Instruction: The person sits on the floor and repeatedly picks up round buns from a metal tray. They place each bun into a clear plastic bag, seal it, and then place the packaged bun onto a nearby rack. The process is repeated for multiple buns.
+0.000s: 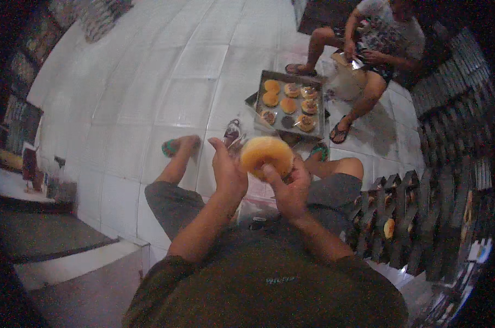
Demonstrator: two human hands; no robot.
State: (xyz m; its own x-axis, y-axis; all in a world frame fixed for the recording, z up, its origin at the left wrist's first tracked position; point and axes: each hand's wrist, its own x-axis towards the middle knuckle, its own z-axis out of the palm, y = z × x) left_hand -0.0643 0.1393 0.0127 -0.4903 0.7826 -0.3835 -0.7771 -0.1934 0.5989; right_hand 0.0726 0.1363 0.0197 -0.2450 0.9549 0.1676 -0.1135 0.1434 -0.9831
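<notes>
In my right hand (290, 186) is a round golden bun (266, 158), with the thumb pressed on its near side. My left hand (231, 170) is raised just left of the bun, its thumb sticking up and apart. A clear wrapper with brown print (232, 130) shows at the left fingertips; blur hides whether the fingers grip it. Beyond my hands, a dark metal tray (325, 108) on the floor holds several round buns (288, 105). Some have brown print over them, like wrapped ones. Clear plastic (255, 211) lies between my legs.
Across the tray sits another person (385, 45), their hands on something shiny; their sandalled foot (340, 130) is right of the tray. A dark slatted rack (409, 221) stands close on my right. The floor is white tile (182, 98). A low step (83, 260) is at lower left.
</notes>
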